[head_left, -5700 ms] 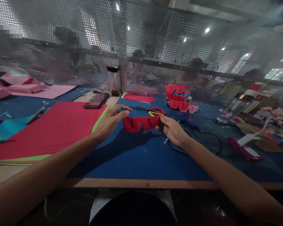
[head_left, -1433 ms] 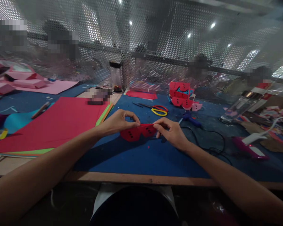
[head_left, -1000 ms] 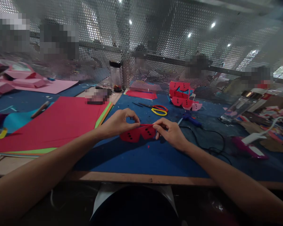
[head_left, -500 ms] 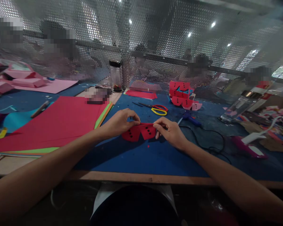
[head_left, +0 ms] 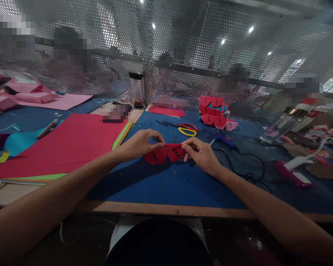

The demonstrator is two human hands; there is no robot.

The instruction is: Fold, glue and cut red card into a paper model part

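At the near side, the wooden edge of the tabletop (head_left: 166,188) runs across, with a blue surface behind it. A tiny red scrap (head_left: 174,172) lies on the blue, just in front of the red piece (head_left: 157,157). That piece, notched at its lower edge and marked with two rows of black squares, is held up between the two hands. The left hand (head_left: 140,143) pinches its top edge between thumb and forefinger; the right hand (head_left: 201,155) grips its right end the same way.

To the left lie large red sheets (head_left: 72,136), with green and orange ones showing beneath. To the right are a magenta device (head_left: 295,173) with a white part, a black cable (head_left: 263,166) and a blue glue gun (head_left: 226,141). Beyond the hands, the scissors (head_left: 188,130) lie with one red and one yellow handle. A phone (head_left: 117,113), partly pixelated, rests at the far end of the large sheets.

Farther back, a clear bottle (head_left: 280,125) leans at the right beside paper scraps (head_left: 327,136). Folded red shapes (head_left: 212,107) are piled near small red sheets (head_left: 166,111). A black-lidded jar (head_left: 135,90) stands upright before the perforated screen (head_left: 183,44).
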